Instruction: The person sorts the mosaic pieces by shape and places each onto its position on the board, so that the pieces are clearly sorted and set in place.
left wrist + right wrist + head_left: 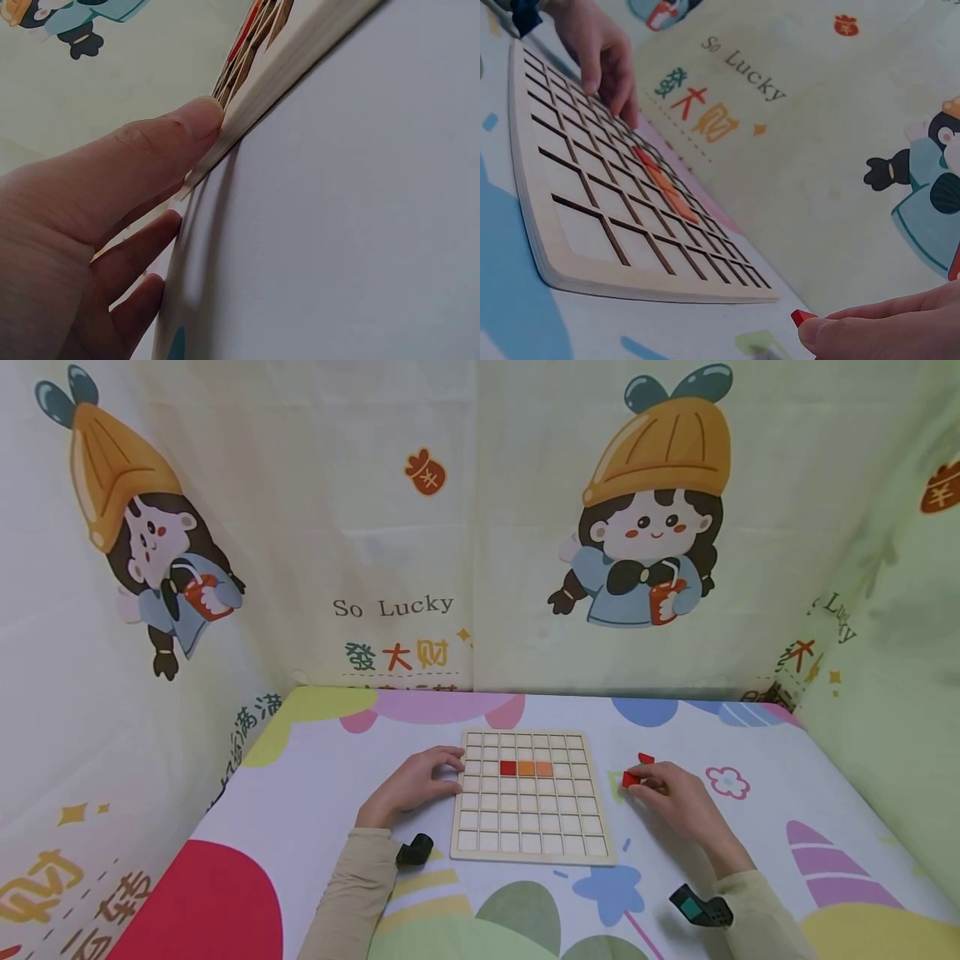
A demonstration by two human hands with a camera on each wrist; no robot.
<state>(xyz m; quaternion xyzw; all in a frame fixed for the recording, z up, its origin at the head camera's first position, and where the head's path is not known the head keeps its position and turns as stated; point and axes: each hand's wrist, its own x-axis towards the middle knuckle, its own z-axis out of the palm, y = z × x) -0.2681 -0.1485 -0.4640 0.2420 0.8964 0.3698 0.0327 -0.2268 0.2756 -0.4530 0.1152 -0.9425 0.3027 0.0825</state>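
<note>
Apparently the step in hand is bringing a red tile (632,779) to the wooden grid board (532,859); the right hand (678,802) pinches that tile, right of the board, with a second red piece (646,759) just beyond, held or loose I cannot tell; a dark red tile (508,768), an orange tile (527,768) and a paler orange tile (544,768) fill neighbouring cells towards the far side; the left hand (420,781), fingers apart, touches the board's left edge; next probably calls for moving left and lowering the tile squarely into a cell.
</note>
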